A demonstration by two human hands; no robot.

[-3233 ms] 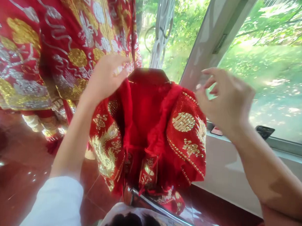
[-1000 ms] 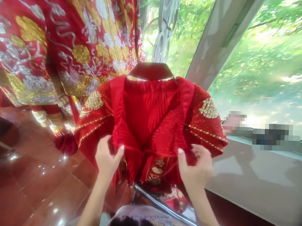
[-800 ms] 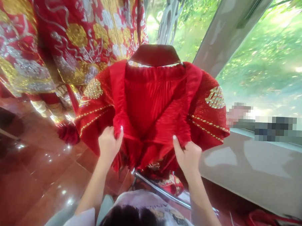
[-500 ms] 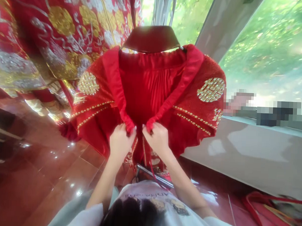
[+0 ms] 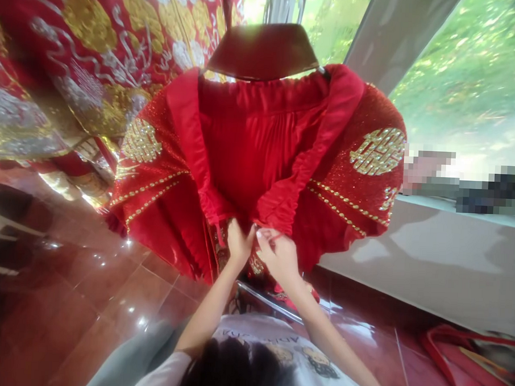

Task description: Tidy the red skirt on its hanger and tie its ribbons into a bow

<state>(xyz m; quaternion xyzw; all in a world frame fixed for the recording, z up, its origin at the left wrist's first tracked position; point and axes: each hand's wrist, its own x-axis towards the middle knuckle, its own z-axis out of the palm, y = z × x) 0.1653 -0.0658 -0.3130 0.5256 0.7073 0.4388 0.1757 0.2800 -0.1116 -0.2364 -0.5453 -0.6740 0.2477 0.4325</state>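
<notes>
Cloth edges at the front of the jacket (image 5: 259, 153) are drawn into a V, likely because both are pinched at one spot low down. It hangs on a stand (image 5: 264, 48) by the window (image 5: 458, 82), panels spread wide. The left hand (image 5: 237, 244) and right hand (image 5: 280, 259) are curled shut, fingertips nipping those edges and what looks like a thin red tie. They touch each other, forearms reaching up and forward. A bigger embroidered robe (image 5: 88, 55) hangs just beside, at left.
</notes>
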